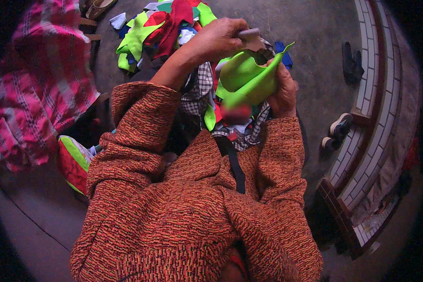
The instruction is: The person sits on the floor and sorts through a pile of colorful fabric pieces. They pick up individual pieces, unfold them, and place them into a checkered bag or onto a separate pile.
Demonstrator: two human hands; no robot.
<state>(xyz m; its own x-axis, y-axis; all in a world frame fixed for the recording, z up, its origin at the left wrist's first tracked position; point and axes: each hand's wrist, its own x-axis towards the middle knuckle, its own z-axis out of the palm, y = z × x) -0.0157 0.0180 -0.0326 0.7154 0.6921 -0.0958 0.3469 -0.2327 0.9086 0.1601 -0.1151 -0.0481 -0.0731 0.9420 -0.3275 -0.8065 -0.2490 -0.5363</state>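
- One pink plaid cloth (pixel 51 89) hangs at approx. 10 o'clock, well apart from the hands.
- Red-and-lime padded item (pixel 73 167) at 9 o'clock, beside the L sleeve (pixel 141 122).
- Scrap pile (pixel 167 35) at 11 o'clock: mixed lime, red, blue & white bits on the floor.
- L hand (pixel 224 40) at 12: fingers curled shut round a small mauve-grey piece (pixel 249 33); exact kind n/k, partly hidden by the fingers.
- Lime cloth (pixel 249 77) betw. 12 & 1, below the L hand, raised over the checked cloth (pixel 199 89) & scraps in the lap. Looks lightwt, soft but w/ some body, as it holds a curve; prob. not fragile or slippery. Best hold: pinch near an edge or corner, thumb on top, 2nd hand opp. to keep it flat; mid-sheet hold would likely let it fold.
- R hand (pixel 285 89) at approx. 2: gripping the lime cloth's R side, fingers partly hidden.
- Dark shoes (pixel 338 129) at 3 o'clock, near the brick-patterned step (pixel 348 155).
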